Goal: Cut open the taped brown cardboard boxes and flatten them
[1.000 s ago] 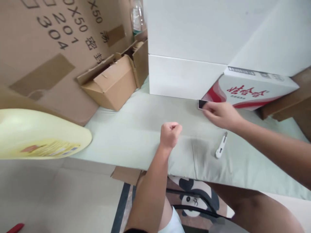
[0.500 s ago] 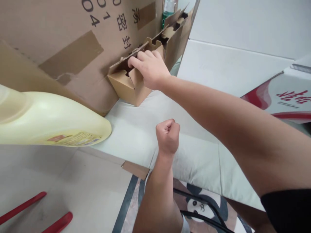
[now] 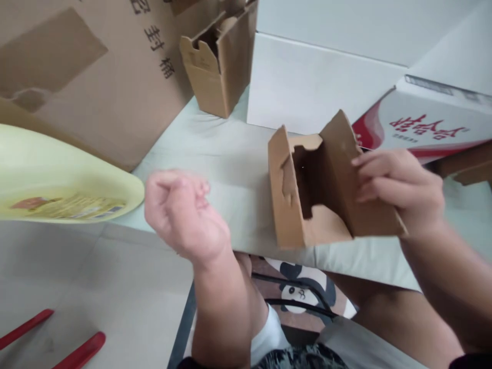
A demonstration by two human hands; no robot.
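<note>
A small brown cardboard box [image 3: 340, 174], open and with notched flaps, tilts over the pale green cloth, its dark inside facing me. My right hand [image 3: 400, 187] is closed on the box's right-hand panel, thumb and fingers pinching the cardboard. To the left, my left hand [image 3: 182, 215] is curled into a fist above the cloth, slightly blurred. Whatever its fingers may hold is hidden. That fist is apart from the box and nearest to the pale yellow bottle [image 3: 73, 177] lying at the left.
A large printed carton [image 3: 126, 102] stands at the back left. Beside it is another narrow open cardboard box [image 3: 225, 77]. White boxes [image 3: 323, 82] and a red-and-white carton [image 3: 430, 123] line the back right. Pale green cloth [image 3: 230, 174] covers the surface. Red bars [image 3: 82, 351] show lower left.
My right hand has brought the small box from beside the large carton toward me and to the right. My left fist has moved left and up. The view has shifted rightward.
</note>
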